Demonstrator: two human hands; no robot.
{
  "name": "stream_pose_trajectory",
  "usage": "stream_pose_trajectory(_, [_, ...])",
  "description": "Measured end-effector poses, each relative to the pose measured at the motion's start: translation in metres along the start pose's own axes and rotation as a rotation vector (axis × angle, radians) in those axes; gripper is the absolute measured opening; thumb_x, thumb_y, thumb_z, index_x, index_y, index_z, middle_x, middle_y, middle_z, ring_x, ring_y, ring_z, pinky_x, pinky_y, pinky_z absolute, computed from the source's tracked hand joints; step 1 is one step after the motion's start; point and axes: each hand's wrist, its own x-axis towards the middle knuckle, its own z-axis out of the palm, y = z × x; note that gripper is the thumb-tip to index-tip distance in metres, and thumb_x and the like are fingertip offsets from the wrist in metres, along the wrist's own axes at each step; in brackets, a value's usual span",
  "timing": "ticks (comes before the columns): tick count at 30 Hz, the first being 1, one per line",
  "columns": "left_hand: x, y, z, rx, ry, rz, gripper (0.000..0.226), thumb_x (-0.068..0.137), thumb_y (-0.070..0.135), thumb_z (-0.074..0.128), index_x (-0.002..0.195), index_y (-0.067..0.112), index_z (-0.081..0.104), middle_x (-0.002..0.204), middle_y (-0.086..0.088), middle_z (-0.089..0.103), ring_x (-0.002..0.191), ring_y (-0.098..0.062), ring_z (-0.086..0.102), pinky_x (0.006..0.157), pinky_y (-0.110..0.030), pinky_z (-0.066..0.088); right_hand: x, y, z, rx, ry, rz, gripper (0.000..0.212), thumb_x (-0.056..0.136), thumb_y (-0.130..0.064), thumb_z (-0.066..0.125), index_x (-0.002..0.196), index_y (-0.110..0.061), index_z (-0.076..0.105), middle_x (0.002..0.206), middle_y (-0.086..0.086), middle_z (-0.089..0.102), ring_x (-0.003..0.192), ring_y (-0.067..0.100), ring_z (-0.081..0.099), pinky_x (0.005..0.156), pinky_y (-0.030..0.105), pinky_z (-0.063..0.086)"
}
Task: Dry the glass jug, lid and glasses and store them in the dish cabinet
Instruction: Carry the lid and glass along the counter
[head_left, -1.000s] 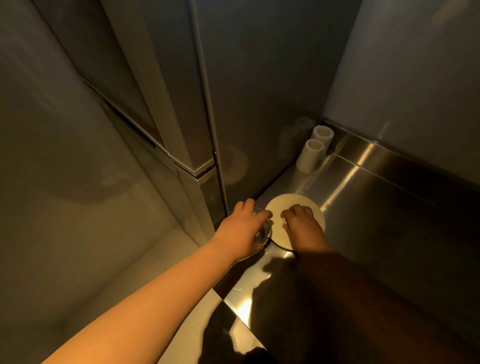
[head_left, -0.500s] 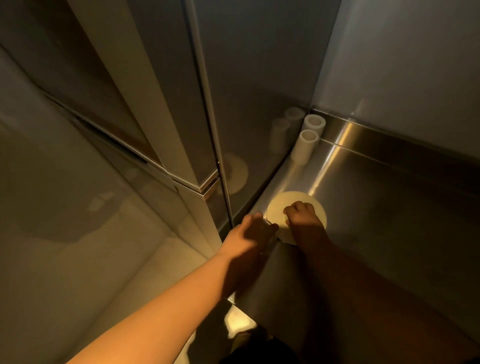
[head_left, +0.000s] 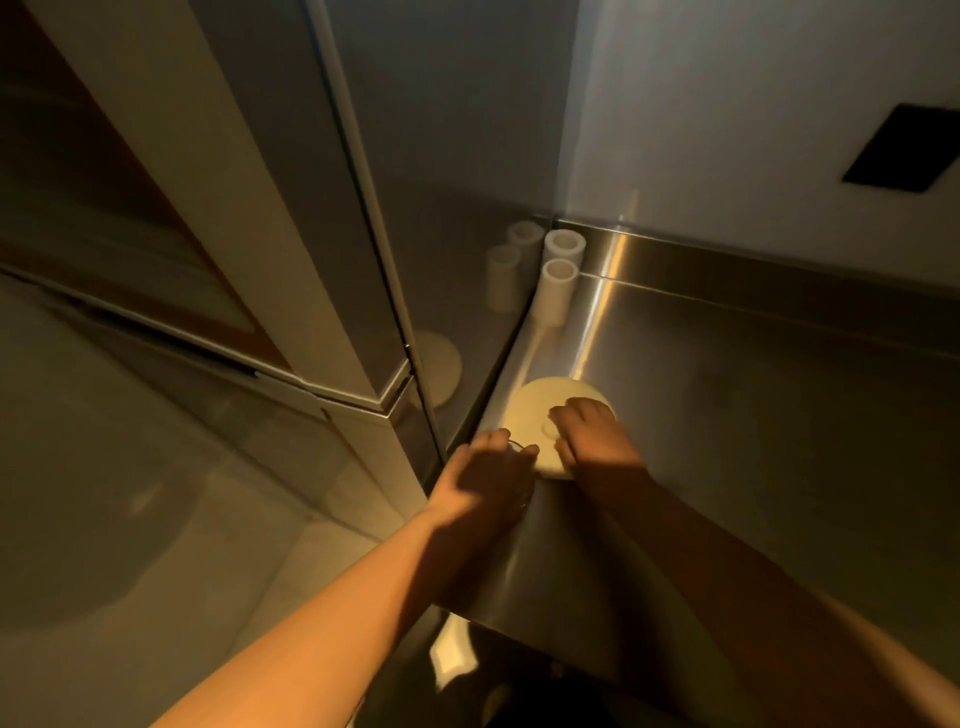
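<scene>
A round cream lid (head_left: 540, 405) lies flat on the steel counter (head_left: 753, 441) near its left edge. My right hand (head_left: 592, 436) rests on the lid, fingers curled around the small knob at its middle. Just left of the lid stands a clear glass (head_left: 521, 451), mostly hidden, with only part of its rim and side showing. My left hand (head_left: 483, 478) is wrapped over the glass from the left. The glass touches or nearly touches the lid's edge. No jug is in view.
Two white cylinders (head_left: 558, 283) stand in the back corner against a shiny metal side panel (head_left: 457, 208), which mirrors them and the lid. A steel upstand and pale wall (head_left: 753, 130) run behind the counter. Floor lies at the lower left.
My head has pulled back and turned right, so more wall shows. Both hands stay on the glass and lid, now in deeper shadow.
</scene>
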Motion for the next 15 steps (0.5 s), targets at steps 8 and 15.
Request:
stream_pose_trajectory(8, [0.038,0.045,0.005,0.156,0.125,0.262,0.062,0.085,0.045,0.056,0.14,0.024,0.037,0.142,-0.01,0.039,0.129,-0.028,0.037,0.104,-0.037,0.031,-0.068,0.038,-0.043,0.11,0.122,0.164,0.048,0.095,-0.029,0.047,0.141,-0.021,0.036,0.148,0.006,0.032,0.136,0.021,0.027,0.109,0.033,0.025])
stream_pose_trajectory(15, [0.065,0.149,0.001,0.151,0.18,0.451,0.058,0.088,0.052,0.046,0.142,0.033,0.032,0.146,-0.002,0.034,0.13,-0.02,0.035,0.103,-0.029,0.029,-0.18,0.117,-0.079,0.073,0.208,0.368,0.05,0.098,-0.026,0.041,0.145,-0.017,0.029,0.152,0.006,0.028,0.137,0.02,0.025,0.111,0.027,0.015])
